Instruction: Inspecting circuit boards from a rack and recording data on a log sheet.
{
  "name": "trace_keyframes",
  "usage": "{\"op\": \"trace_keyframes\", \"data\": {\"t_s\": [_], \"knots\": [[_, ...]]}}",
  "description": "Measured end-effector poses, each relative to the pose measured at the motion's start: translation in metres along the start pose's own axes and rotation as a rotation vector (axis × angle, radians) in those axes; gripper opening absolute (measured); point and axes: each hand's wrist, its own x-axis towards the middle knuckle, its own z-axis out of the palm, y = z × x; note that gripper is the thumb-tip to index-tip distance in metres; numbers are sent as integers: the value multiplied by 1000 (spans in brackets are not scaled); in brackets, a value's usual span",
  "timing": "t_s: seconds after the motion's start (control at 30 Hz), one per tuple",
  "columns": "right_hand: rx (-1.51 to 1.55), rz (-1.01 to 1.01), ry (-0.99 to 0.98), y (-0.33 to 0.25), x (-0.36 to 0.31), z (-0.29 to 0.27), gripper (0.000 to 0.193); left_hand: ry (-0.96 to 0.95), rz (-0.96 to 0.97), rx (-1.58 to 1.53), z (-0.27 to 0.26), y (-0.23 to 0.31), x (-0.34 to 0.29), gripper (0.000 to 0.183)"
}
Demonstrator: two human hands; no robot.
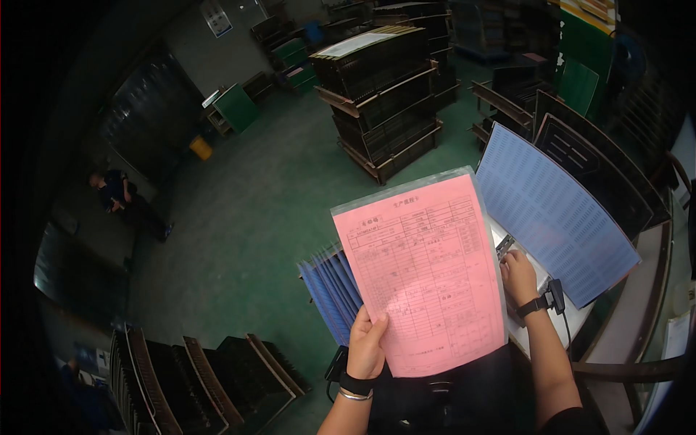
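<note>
While the left hand [366,346], thumb closed over the front, grips the lower left edge of one pink printed form [428,290], clear-sleeved and held up before the person, the right hand [519,277] lies just beyond the form's right edge, fingers curled beside a small dark object [505,247]; whether it grasps this cannot be told. Also present: one large pale-blue patterned panel [554,217], slanting at right; several blue panels [322,290], ranged in a row, at left.
</note>
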Motion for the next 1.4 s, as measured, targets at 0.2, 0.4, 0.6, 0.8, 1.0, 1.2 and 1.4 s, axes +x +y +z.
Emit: {"op": "trace_keyframes", "data": {"t_s": [0.2, 0.4, 0.6, 0.8, 1.0, 1.2, 1.4], "knots": [[-84, -108, -16, 3, -9, -3, 15, -19, -8, -6, 5, 4, -2, 37], [219, -11, 382, -35, -5, -47, 11, -36, -11, -17, 0, 10, -6, 36], [1059, 115, 621, -83, -56, -121, 15, -91, -21, -8, 0, 7, -1, 34], [542, -126, 521, -116, -146, -237, 16, -174, 90, 57, 6, 13, -10, 38], [491, -331, 1094, -125, -248, -363, 61, -315, -63, 117, 52, 28, -39, 44], [392, 337, 940, -48, -314, -455, 50, -372, -90, 104, 75, 21, -57, 42], [755, 474, 546, 42, -276, -443, 20, -370, -70, 100, 81, 14, -61, 39]]}}
